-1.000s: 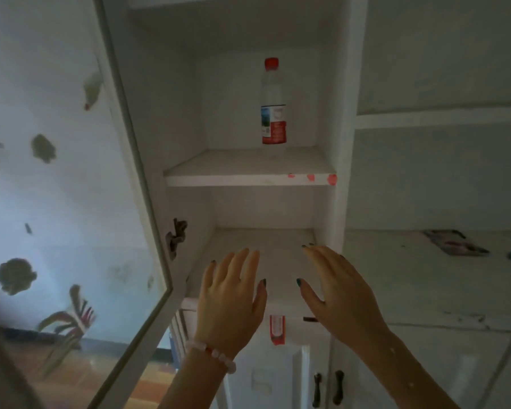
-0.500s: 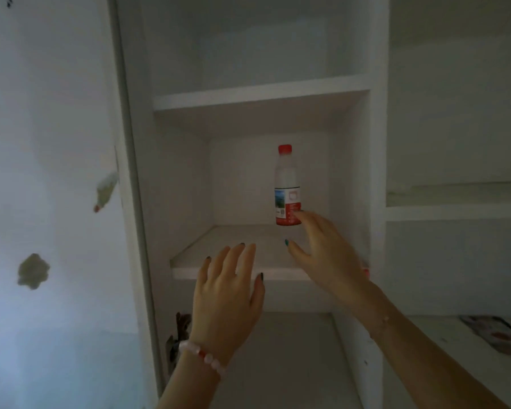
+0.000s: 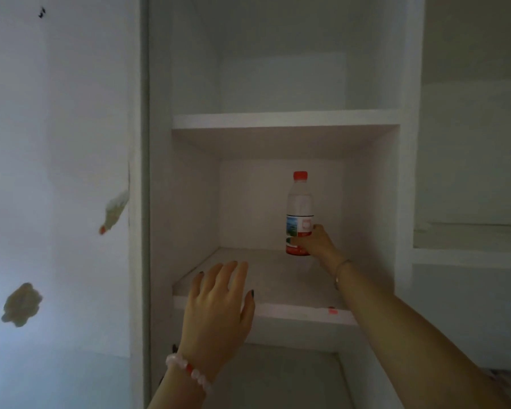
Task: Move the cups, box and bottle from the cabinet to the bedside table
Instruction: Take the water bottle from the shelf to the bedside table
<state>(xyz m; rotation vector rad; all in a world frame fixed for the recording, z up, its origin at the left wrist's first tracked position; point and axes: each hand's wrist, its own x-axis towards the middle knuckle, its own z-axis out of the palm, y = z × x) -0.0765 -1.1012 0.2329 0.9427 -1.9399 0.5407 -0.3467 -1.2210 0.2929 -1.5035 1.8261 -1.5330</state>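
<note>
White cabinet shelf (image 3: 278, 278), upright bottle (image 3: 299, 214).

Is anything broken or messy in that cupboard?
Nothing broken or spilled. The bottle stands upright with its red cap on, held by the right hand. Only a small red mark on the shelf edge looks odd.

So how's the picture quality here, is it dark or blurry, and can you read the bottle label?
Head view: dim and flat, with a bluish cast on the wall at left; the shelf recess is shadowed under the board above. Bottle label shows red and blue, but its text is too soft to read. Right hand grips the bottle's lower part; left hand is open, slightly soft. Wide-angle lens bends the cabinet edges.
</note>
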